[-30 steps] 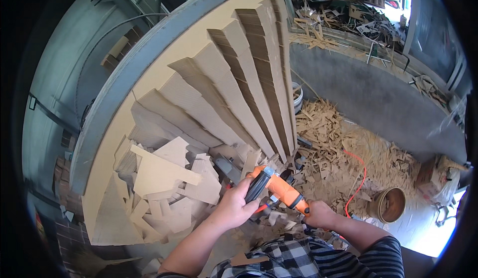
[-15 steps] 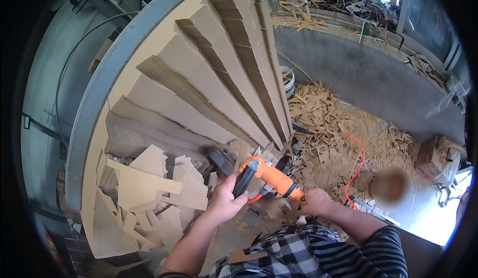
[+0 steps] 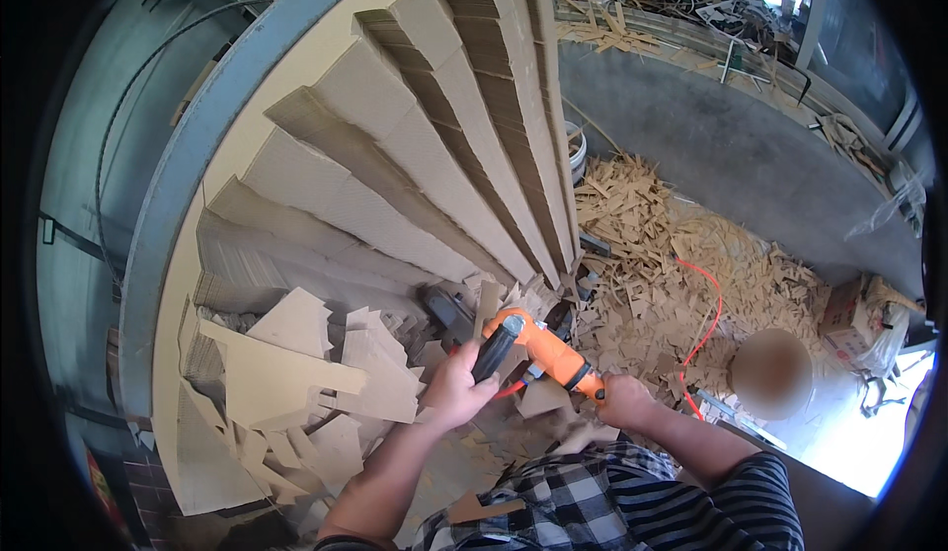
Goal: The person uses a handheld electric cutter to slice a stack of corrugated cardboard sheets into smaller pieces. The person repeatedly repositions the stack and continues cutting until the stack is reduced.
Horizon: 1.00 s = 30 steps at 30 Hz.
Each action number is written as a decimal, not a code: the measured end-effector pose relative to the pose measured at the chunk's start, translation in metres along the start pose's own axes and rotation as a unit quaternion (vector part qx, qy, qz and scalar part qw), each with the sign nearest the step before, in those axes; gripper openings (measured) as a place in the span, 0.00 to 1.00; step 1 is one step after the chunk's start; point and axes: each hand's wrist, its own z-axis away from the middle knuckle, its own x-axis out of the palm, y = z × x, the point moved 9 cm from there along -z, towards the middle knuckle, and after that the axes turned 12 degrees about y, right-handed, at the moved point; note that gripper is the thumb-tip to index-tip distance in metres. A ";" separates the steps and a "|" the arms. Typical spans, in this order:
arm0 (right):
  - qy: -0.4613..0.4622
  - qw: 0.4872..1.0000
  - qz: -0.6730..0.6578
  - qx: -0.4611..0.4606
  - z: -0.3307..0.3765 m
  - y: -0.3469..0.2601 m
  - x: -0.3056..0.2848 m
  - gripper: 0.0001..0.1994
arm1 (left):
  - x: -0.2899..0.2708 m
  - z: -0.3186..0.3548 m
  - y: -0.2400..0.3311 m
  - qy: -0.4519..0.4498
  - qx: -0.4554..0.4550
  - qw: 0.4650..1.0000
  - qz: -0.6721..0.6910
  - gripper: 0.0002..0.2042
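Observation:
I hold an orange hand-held power tool (image 3: 553, 355) low in front of me with both hands. My left hand (image 3: 456, 393) is wrapped round its black side handle (image 3: 497, 350). The rear end of its orange body is in the grip of my right hand (image 3: 628, 402). A red hose (image 3: 512, 388) shows beneath the tool. Its front end lies near the lower end of a tall stack of cut cardboard sheets (image 3: 346, 171) with deep stepped grooves, apart from it as far as I can tell. Loose cardboard scraps (image 3: 286, 368) are heaped left of my left hand.
A blue-grey curved rim (image 3: 212, 117) borders the stack on the left. Cardboard offcuts (image 3: 681, 265) cover the floor at right, with an orange-red hose (image 3: 719, 304) across them. A white bucket (image 3: 576, 151), a low grey wall (image 3: 691, 121) and a carton (image 3: 851, 316) stand beyond.
The view has shifted slightly, so the stack appears a little farther left. Both hands keep their hold on the tool, which has hardly moved.

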 end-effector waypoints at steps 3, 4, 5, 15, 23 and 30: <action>0.002 1.000 0.012 0.001 -0.006 0.003 -0.001 0.17 | 0.005 -0.003 0.000 -0.005 0.003 1.000 0.025 0.15; -0.003 1.000 0.015 0.007 -0.009 0.005 0.000 0.17 | 0.007 -0.005 0.002 0.001 0.005 0.999 0.049 0.14; -0.008 1.000 0.018 0.012 -0.012 0.007 0.002 0.17 | 0.009 -0.006 0.003 0.007 0.006 0.997 0.074 0.13; -0.044 0.999 0.017 0.013 -0.028 0.025 0.020 0.17 | 0.029 -0.015 -0.028 0.027 0.007 0.999 -0.025 0.13; -0.021 0.999 0.002 0.041 -0.031 0.029 0.041 0.15 | 0.034 -0.021 -0.044 -0.006 -0.019 0.999 0.037 0.16; -0.012 0.999 0.010 0.050 -0.048 0.039 0.055 0.16 | 0.052 -0.034 -0.068 -0.023 -0.035 0.999 0.017 0.17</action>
